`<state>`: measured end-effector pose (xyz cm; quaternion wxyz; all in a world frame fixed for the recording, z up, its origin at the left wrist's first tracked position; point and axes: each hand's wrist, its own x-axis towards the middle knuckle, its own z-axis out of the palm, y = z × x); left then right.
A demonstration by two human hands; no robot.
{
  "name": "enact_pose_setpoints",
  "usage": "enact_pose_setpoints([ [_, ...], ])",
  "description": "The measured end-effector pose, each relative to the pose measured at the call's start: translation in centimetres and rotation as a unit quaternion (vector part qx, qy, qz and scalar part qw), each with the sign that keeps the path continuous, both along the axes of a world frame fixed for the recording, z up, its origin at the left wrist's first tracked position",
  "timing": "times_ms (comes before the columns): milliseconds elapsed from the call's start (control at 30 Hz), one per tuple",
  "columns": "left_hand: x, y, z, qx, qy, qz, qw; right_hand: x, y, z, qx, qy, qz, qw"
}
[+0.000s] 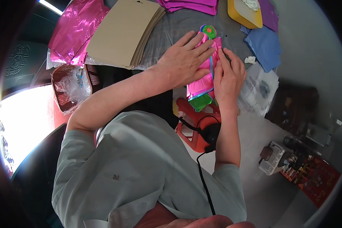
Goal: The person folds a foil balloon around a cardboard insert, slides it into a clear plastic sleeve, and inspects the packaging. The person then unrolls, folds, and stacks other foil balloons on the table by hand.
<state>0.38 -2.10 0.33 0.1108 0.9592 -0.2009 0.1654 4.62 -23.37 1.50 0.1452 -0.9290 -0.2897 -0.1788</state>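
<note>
Pink foil packet (202,84) lies under a worker's two hands on a dark-covered table (180,24), its round green tip pointing away from the worker and its other green end toward the lap, seemingly past the table's edge. The left hand (184,62) rests palm down across the packet with fingers spread, apparently to keep the slick foil flat and stop it sliding. The right hand (230,76) curls along the packet's right edge, fingertips touching it, perhaps to square that side; whether thumb and finger pinch the foil, the view does not tell.

Left of the packet stands a stack of brown card (121,30), seemingly kept within reach yet out of the hands' way, with shiny pink foil (78,28) farther left. Magenta sheets (190,5) lie beyond the packet; blue cloths (264,47) lie to its right.

Two containers flank the packet. Well to its left and nearer the worker, a brown basket (59,85) holds crumpled clear plastic (74,81), likely gathered there as waste. Beyond it and to the right, a yellow box (237,19) holds something white and crumpled (251,4), perhaps tissue. A red stool (193,142) stands below the packet's near end.
</note>
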Motion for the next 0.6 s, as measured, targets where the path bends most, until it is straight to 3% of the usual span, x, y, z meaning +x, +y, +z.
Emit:
enact_pose_setpoints([
  [367,-0.3,-0.9,-1.1,-0.001,0.033,0.009,0.999,1.0,0.4,1.2,-0.108,0.050,0.069,0.991],
  [600,-0.6,-1.6,-1.5,0.007,0.040,0.034,0.999,1.0,0.0,0.4,-0.065,0.073,0.081,0.992],
])
